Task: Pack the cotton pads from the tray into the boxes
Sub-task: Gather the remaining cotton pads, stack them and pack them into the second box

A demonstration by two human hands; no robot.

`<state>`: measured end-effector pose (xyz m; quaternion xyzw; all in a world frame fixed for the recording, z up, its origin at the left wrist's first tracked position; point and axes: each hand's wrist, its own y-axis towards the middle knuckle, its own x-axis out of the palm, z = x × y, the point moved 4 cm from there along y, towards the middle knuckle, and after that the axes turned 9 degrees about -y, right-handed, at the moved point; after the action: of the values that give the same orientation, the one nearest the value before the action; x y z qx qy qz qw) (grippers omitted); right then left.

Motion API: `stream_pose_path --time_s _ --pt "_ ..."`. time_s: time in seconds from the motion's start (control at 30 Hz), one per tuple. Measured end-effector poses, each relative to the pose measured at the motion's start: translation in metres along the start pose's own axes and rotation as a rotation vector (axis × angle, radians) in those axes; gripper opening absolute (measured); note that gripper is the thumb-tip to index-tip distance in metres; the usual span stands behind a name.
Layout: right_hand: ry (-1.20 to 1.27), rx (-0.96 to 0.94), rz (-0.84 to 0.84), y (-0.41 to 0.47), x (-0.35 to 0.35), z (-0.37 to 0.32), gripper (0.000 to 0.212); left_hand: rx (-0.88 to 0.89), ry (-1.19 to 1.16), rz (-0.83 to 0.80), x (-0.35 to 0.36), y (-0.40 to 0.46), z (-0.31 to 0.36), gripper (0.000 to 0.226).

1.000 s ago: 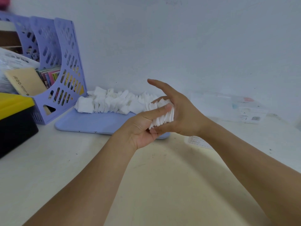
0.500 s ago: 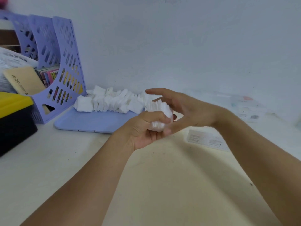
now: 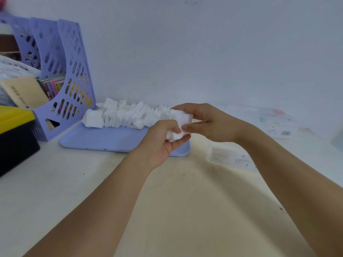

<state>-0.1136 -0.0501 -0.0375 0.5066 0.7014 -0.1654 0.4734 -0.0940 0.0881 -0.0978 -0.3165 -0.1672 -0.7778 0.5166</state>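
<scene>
Far left, a yellow-lidded black bin (image 3: 15,134) sits in front of a lilac perforated plastic file rack (image 3: 74,80) stuffed with papers. Next along, the flat lilac plastic tray (image 3: 104,140) carries a ragged row of white square cotton pads (image 3: 120,116) along its back edge. Now the action: our left hand (image 3: 159,141) curls its fingers under a small white stack of cotton pads (image 3: 179,125), held in the air above the tray's right end, while our right hand (image 3: 209,125) pinches the same stack from the other side, thumb and fingers clamped on it. We'd say we're squaring the bundle here, so keep the squeeze even and the edges flush. Off to the right lies a clear plastic box with a printed label (image 3: 230,156), the likely destination, with more pale packaging (image 3: 278,125) beyond it.
</scene>
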Motion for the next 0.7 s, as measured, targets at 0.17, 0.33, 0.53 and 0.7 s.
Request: stream_pose_path --time_s 0.17,0.33,0.53,0.7 --pt "0.178 0.080 0.071 0.003 0.007 -0.009 0.083 0.180 0.227 0.037 0.002 0.001 0.004 0.040" --pt "0.242 0.131 0.116 0.004 0.025 -0.016 0.053 0.234 0.118 0.075 -0.002 0.002 0.004 0.049" --pt "0.617 0.342 0.306 0.009 0.045 -0.013 0.048 0.358 0.098 0.253 0.000 -0.004 0.001 0.046" --pt "0.685 0.394 0.448 0.006 0.051 -0.021 0.049 0.452 0.151 0.193 0.014 -0.008 -0.012 0.042"
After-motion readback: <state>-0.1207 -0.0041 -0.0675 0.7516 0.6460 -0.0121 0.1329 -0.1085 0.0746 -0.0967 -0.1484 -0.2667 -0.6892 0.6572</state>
